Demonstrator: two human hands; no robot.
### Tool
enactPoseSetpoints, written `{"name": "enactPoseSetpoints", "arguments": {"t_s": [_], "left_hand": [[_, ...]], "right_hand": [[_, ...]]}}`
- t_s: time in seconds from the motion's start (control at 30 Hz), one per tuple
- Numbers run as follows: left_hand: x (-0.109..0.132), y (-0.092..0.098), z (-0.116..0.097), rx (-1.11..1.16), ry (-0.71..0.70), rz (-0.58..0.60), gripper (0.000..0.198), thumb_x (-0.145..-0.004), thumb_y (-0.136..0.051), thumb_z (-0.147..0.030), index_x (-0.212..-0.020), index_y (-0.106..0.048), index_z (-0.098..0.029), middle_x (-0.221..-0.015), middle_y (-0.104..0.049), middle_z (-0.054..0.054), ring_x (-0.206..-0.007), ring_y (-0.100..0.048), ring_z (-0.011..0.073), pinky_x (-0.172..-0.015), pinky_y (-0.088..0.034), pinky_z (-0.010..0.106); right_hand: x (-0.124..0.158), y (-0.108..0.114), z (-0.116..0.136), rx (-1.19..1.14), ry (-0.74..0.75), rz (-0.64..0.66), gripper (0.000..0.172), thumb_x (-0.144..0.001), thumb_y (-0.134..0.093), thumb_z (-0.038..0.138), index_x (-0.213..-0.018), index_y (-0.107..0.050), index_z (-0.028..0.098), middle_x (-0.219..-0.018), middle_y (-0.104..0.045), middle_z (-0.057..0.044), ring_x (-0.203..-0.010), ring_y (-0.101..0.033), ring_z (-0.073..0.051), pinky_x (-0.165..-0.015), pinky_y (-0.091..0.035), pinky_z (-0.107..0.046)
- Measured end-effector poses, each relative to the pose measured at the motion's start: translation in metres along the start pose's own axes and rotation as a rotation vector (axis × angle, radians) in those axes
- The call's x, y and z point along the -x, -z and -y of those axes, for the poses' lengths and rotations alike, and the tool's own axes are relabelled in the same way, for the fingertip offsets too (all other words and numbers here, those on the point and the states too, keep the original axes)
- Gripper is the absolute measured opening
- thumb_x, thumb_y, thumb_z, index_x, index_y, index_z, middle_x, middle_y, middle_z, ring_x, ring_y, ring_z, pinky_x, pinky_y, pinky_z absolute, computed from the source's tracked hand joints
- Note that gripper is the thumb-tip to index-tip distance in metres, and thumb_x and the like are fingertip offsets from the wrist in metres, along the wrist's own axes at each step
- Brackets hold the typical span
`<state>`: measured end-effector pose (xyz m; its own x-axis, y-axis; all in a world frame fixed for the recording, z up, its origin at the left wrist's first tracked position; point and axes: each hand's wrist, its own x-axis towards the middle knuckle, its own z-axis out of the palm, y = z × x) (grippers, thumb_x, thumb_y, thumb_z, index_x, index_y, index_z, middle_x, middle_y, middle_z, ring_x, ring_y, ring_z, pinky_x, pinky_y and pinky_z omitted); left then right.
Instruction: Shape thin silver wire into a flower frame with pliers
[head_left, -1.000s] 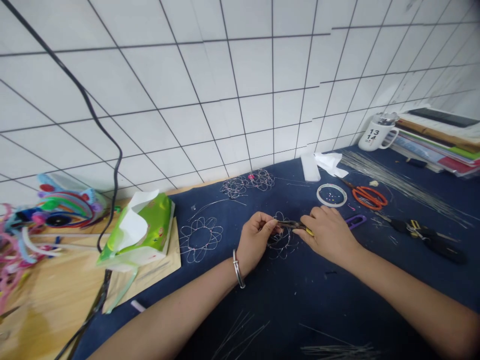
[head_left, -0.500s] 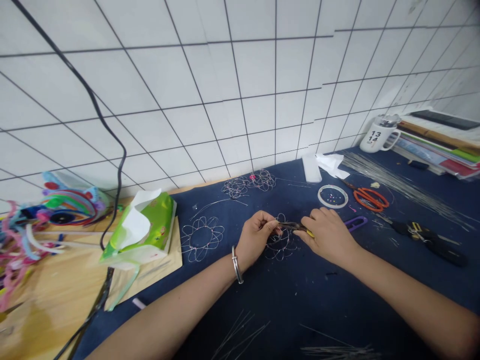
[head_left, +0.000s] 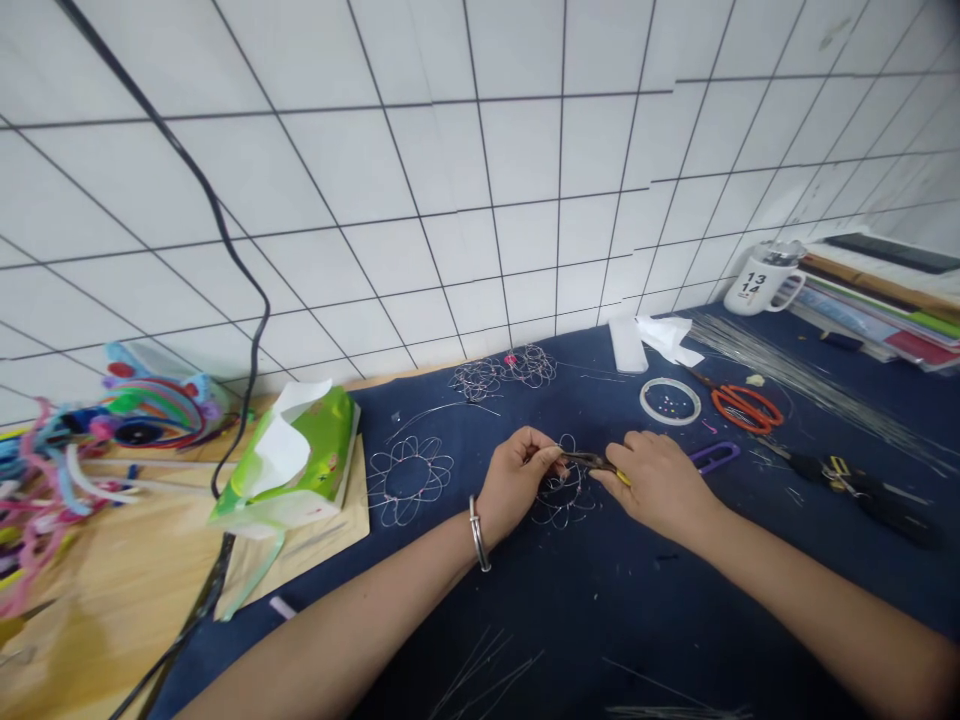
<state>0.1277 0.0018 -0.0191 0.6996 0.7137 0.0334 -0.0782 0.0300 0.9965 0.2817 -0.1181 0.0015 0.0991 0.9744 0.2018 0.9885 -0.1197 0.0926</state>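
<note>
My left hand (head_left: 523, 474) pinches the upper left side of a flower-shaped wire ring (head_left: 564, 512), whose thin looped petals hang below my fingers. In my right hand (head_left: 655, 481) is a pair of pliers (head_left: 589, 460) with yellow on the handle. Their jaws point left and meet the wire close to my left fingertips; the exact grip point is too small to make out. To the left, another wire flower (head_left: 411, 480) lies flat on the dark blue cloth. Farther back sit tangled wire flowers (head_left: 478, 380), one beside a pink bead (head_left: 511, 359).
Right of my hands are a white ring dish (head_left: 670, 382) with beads, orange-handled scissors (head_left: 746, 409), a purple tool (head_left: 714, 457) and black-handled pliers (head_left: 862, 490). Long wires (head_left: 787, 370) lie near a white mug (head_left: 761, 280). A green tissue pack (head_left: 330, 450) is at left.
The view has shifted slightly, so everything sits a little lower and to the right. Both hands keep their hold on the wire flower and pliers, with almost no movement between them.
</note>
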Motion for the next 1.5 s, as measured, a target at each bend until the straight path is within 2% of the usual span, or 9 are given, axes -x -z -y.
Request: {"name": "enactPoseSetpoints", "arguments": {"t_s": [0.17,0.6,1.5], "left_hand": [[-0.0002,0.0003,-0.0007,0.029,0.01,0.016,0.011,-0.079,-0.055,-0.025,-0.075,-0.052,-0.015,-0.065,-0.063,0.001,-0.058,-0.059,0.0111,-0.063,-0.047,0.025],[-0.0028,0.0021,0.0004,0.016,-0.032,0.011,0.013,-0.08,-0.054,-0.027,-0.075,-0.054,-0.015,-0.068,-0.064,0.002,-0.062,-0.06,0.0116,-0.066,-0.047,0.026],[0.0004,0.0018,0.0008,-0.032,-0.068,0.016,0.012,-0.081,-0.053,-0.026,-0.075,-0.052,-0.016,-0.065,-0.063,0.001,-0.062,-0.06,0.0122,-0.066,-0.047,0.026]], "right_hand": [[0.0015,0.0007,0.0013,0.023,-0.004,-0.006,0.035,-0.087,-0.034,0.045,-0.074,-0.054,0.019,-0.068,-0.049,-0.004,-0.064,-0.044,-0.016,-0.061,-0.027,-0.029],[-0.0016,0.0077,-0.0047,0.022,-0.008,-0.017,0.033,-0.086,-0.037,0.045,-0.078,-0.054,0.019,-0.074,-0.049,-0.005,-0.073,-0.043,-0.018,-0.067,-0.028,-0.031],[-0.0003,0.0036,-0.0002,0.023,0.015,0.009,0.034,-0.087,-0.035,0.044,-0.074,-0.053,0.019,-0.068,-0.049,-0.004,-0.065,-0.044,-0.016,-0.062,-0.027,-0.029]]}}
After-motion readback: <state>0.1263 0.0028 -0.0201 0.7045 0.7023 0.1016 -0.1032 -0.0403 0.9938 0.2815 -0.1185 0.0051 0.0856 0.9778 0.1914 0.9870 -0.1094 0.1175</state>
